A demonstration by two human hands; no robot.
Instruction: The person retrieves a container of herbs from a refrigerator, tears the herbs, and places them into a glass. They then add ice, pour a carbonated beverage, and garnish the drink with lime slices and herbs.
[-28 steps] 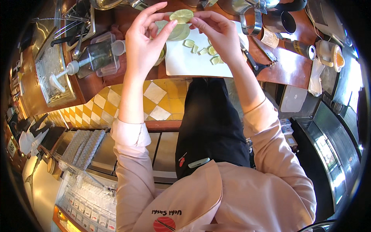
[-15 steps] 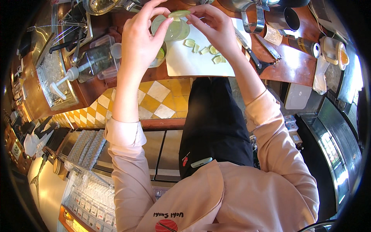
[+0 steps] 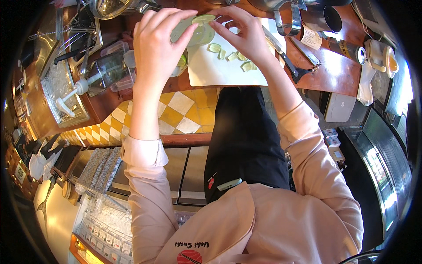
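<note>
A pale-green lime slice (image 3: 203,19) rests at the far rim of a glass (image 3: 202,36) holding pale liquid. My left hand (image 3: 159,42) is at the slice's left, its thumb and forefinger spread apart around the glass's top. From the right, my right hand (image 3: 246,37) reaches in with thumb and forefinger apart, the tips close to the slice's right end; whether they touch it is hard to tell. Several cut lime pieces (image 3: 241,56) lie on a white cutting board (image 3: 228,77). Beside my left wrist stands a container (image 3: 182,62) with lime in it, partly hidden.
A knife (image 3: 285,59) lies across the board's right edge, with a flat metal tool (image 3: 304,51) beyond it. Further right are a can (image 3: 349,52) and a metal pitcher (image 3: 288,22). At left stand a pump bottle (image 3: 105,75) and an ice bin (image 3: 66,90).
The lime slice now sits slightly lower in view. My left fingers have come off it and spread; my right hand has drawn down a little and its fingers have parted.
</note>
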